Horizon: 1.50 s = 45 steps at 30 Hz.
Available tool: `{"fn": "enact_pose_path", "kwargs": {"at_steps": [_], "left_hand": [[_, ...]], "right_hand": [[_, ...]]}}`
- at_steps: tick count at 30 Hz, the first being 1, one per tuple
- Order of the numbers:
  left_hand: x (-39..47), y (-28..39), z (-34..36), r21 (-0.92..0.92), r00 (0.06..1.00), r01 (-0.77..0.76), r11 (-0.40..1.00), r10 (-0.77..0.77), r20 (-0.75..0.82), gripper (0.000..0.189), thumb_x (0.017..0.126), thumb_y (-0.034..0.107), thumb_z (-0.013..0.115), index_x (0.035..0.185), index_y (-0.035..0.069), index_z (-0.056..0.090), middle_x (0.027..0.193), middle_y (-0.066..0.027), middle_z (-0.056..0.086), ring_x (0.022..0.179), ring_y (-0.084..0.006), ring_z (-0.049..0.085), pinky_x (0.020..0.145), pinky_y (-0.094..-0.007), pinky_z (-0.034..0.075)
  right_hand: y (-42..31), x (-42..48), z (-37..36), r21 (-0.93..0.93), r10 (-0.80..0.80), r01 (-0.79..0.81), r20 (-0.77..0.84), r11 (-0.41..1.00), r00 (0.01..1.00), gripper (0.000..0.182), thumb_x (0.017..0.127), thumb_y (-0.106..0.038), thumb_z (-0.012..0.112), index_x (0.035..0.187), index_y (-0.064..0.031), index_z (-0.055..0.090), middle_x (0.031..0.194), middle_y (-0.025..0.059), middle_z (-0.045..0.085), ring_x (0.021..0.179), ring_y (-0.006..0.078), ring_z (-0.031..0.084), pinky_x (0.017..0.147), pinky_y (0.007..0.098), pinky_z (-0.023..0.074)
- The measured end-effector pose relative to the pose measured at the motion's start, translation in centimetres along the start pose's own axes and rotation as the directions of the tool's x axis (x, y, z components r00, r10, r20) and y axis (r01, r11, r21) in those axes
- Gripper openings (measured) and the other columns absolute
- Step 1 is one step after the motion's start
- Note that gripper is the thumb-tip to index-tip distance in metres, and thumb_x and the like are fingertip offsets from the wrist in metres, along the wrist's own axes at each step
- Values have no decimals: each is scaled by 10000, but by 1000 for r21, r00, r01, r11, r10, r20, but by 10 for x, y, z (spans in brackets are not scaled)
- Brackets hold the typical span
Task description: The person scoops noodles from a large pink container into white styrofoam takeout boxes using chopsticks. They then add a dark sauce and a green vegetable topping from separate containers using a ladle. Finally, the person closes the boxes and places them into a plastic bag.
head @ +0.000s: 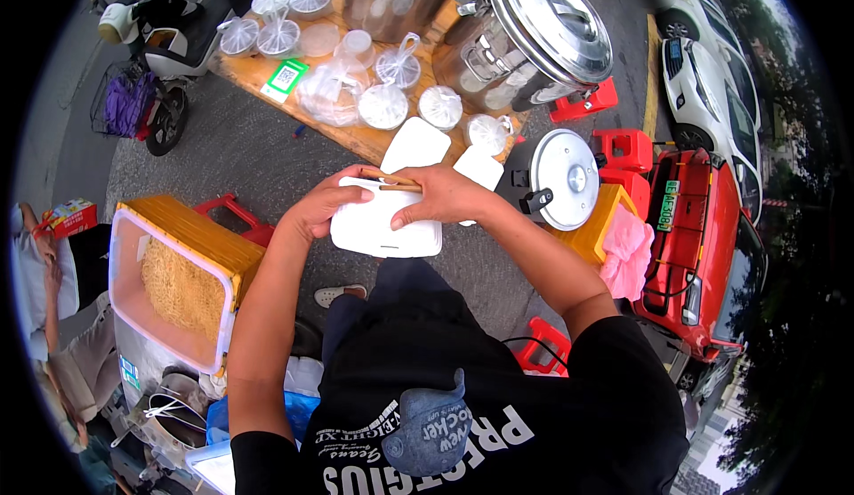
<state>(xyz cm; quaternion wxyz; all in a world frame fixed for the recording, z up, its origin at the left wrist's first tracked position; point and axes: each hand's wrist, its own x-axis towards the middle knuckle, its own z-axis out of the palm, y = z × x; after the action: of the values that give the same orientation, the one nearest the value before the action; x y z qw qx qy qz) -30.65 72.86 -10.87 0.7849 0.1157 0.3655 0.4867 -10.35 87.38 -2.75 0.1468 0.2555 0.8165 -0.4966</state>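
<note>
In front of my body, both hands hold a closed white takeaway box (387, 225). My left hand (320, 205) grips its left side, with the thumb on top. My right hand (444, 195) lies over the box's upper right, its thumb pressed on the lid. Wooden chopsticks (393, 178) stick out to the left from under my right hand, across the box's far edge. Just beyond, another white box (417, 145) is at the edge of the wooden table (320, 138), and a further white container (479, 171) is beside it.
Bagged, lidded plastic bowls (383, 105) and large steel pots (527, 41) stand on the table. A pressure cooker (566, 178) is to the right. At the left is a tub of noodles (180, 288). Red stools (624, 150) stand right; people are at the left.
</note>
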Motion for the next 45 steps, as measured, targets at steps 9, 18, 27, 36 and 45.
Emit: {"fn": "enact_pose_path", "kwargs": {"at_steps": [9, 18, 27, 36, 45], "left_hand": [[129, -73, 40, -199, 997, -4, 980, -11, -73, 502, 1044, 448, 539, 1392, 87, 507, 1284, -93, 632, 1157, -220, 637, 993, -430, 536], [181, -101, 102, -174, 976, -14, 985, -24, -218, 392, 1034, 185, 603, 1381, 31, 508, 1240, -84, 647, 1103, -184, 657, 967, -354, 546], [193, -93, 89, 203, 930, 137, 970, -56, -363, 315, 1058, 145, 508, 1339, 33, 596, 1138, -66, 692, 987, -144, 655, 858, -294, 532], [139, -114, 50, 204, 944, 5, 979, 62, -323, 307, 1022, 206, 585, 1283, 46, 615, 1093, -47, 680, 930, -125, 634, 811, -290, 537], [-39, -150, -2, 151, 716, -296, 943, 324, -618, 340, 1020, 253, 602, 1301, 61, 606, 1103, -15, 648, 966, -114, 620, 800, -292, 514]], "right_hand": [[149, -47, 0, 802, 418, -131, -158, 583, 894, 608, 882, -314, 818, 1331, 16, 575, 1168, 105, 683, 1044, 188, 663, 904, 334, 535], [174, -70, 4, 778, 557, -123, -321, 616, 766, 545, 896, -305, 808, 1283, 20, 604, 1142, 104, 696, 1019, 154, 657, 890, 305, 520], [215, -66, 16, 867, 693, -23, -383, 499, 610, 566, 876, -245, 825, 1306, 37, 589, 1216, 125, 687, 1083, 196, 663, 955, 334, 512], [248, -78, -12, 503, 545, -339, -344, 795, 765, 390, 921, -360, 742, 1034, 10, 693, 881, 46, 674, 813, 131, 607, 728, 311, 487], [97, -7, -116, 793, 370, -278, 71, 542, 926, 293, 1038, -287, 534, 794, -129, 500, 819, 42, 615, 682, 131, 583, 495, 249, 416]]}}
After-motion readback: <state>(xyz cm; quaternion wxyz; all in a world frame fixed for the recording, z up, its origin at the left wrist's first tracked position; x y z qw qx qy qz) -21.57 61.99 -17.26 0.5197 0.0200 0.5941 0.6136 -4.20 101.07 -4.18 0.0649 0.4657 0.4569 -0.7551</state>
